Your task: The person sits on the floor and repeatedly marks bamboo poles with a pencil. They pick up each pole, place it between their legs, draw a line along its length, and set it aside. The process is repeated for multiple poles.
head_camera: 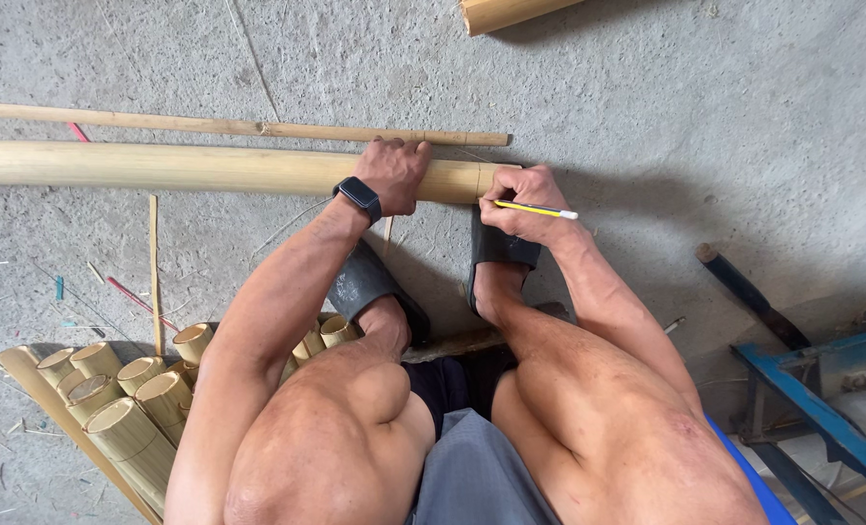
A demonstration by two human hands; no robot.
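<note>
While the left hand (394,173) lies clenched over the thick bamboo pole (190,167) resting across the concrete floor (705,107), pinning it just short of its cut end, the right hand (522,202) grasps a yellow pencil (535,209) with its tip set against that end (both feet in dark sandals (496,248) sit just beside the pole). Judged from the head view, the step in hand is marking the pole; the next move calls for a steady pole and a firm pencil line. Cut bamboo sections (131,403) lie stacked near the left knee.

two hands (394,173), one pencil (535,209), one thick bamboo pole (160,165), one thin stick (209,124), two sandals (365,282)
</note>
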